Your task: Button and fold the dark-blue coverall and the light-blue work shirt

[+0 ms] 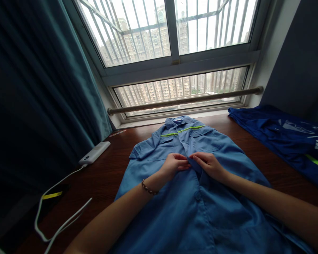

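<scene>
A light blue work shirt (159, 197) with a collar, chest pockets and a thin yellow-green stripe lies front up on the dark wood surface, its collar toward the window. At the middle of its front opening, my left hand (175, 165) pinches one edge of the placket. Just to the right, my right hand (208, 165) grips the other edge between thumb and fingers. The placket is lifted a little between the hands. One button (197, 196) shows below them. Whether a button sits under my fingertips is hidden.
A white power bank (94, 153) with a white cable (39, 211) lies at left beside the blue curtain (76, 88). Folded dark blue clothing (278, 137) lies at right. A metal rail (185, 101) crosses in front of the window.
</scene>
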Demonstrator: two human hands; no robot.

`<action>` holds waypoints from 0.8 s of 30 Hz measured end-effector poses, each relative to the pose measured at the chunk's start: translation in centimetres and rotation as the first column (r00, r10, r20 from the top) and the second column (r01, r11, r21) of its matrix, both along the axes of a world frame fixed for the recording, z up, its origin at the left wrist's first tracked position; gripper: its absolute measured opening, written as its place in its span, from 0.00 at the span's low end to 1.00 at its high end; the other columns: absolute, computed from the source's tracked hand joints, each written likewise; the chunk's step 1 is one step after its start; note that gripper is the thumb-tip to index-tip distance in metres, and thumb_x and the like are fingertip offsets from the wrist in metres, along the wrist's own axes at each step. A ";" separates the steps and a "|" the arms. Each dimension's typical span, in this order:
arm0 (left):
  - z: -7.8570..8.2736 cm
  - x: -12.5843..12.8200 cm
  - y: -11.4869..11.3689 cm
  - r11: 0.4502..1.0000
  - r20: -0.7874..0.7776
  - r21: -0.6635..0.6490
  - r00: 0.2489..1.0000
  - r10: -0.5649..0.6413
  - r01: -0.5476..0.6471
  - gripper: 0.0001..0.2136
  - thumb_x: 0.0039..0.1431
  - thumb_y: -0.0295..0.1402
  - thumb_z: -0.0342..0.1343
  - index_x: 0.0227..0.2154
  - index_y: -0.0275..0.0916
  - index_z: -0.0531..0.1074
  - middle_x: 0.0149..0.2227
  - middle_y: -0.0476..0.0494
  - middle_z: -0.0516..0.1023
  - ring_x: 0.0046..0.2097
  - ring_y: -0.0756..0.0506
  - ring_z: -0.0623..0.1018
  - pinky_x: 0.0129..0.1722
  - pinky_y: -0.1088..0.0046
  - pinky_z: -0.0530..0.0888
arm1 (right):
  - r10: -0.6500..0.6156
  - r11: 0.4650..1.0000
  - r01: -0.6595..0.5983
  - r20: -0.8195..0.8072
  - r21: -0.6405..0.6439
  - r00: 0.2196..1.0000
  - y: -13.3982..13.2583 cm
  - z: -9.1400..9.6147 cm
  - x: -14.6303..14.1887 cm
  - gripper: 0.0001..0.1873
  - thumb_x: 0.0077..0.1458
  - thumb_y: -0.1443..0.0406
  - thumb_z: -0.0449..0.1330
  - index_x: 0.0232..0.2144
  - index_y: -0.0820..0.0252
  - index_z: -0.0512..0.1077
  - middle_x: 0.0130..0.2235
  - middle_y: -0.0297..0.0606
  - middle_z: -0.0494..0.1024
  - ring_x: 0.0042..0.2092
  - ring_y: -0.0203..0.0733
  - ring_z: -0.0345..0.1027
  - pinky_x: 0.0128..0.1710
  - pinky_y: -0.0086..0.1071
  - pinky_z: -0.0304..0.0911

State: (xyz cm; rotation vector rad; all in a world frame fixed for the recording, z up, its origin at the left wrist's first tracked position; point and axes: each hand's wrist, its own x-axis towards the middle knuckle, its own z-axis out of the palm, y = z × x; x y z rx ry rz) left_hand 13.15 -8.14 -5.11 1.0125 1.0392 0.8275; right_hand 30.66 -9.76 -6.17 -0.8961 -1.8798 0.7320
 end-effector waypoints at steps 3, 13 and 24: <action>0.2 0.0 0.0 1.000 -0.002 -0.008 1.000 0.004 -0.004 0.09 0.39 0.23 0.63 0.26 0.29 0.70 0.25 0.39 0.76 0.29 0.46 0.78 0.32 0.73 0.74 | -0.018 0.998 0.018 -0.002 0.053 1.000 -0.2 0.1 -0.1 0.13 0.57 0.62 0.49 0.35 0.57 0.74 0.35 0.36 0.75 0.37 0.40 0.68 0.38 0.31 0.61; 0.2 0.0 -0.1 0.999 0.129 -0.029 0.991 0.030 -0.026 0.09 0.42 0.29 0.63 0.26 0.30 0.70 0.26 0.40 0.76 0.29 0.46 0.77 0.34 0.71 0.75 | 0.029 0.992 -0.039 0.084 0.119 0.996 -0.1 0.1 0.1 0.15 0.58 0.62 0.49 0.32 0.59 0.75 0.36 0.39 0.72 0.38 0.38 0.66 0.40 0.32 0.62; 1.0 0.3 -0.7 0.972 0.126 -0.094 0.966 0.227 -0.216 0.07 0.43 0.19 0.58 0.23 0.32 0.65 0.22 0.45 0.72 0.25 0.49 0.75 0.29 0.73 0.73 | -0.007 0.969 -0.044 0.204 0.245 0.979 -1.4 -0.2 -0.5 0.11 0.56 0.65 0.51 0.36 0.59 0.74 0.44 0.42 0.66 0.40 0.38 0.63 0.40 0.34 0.63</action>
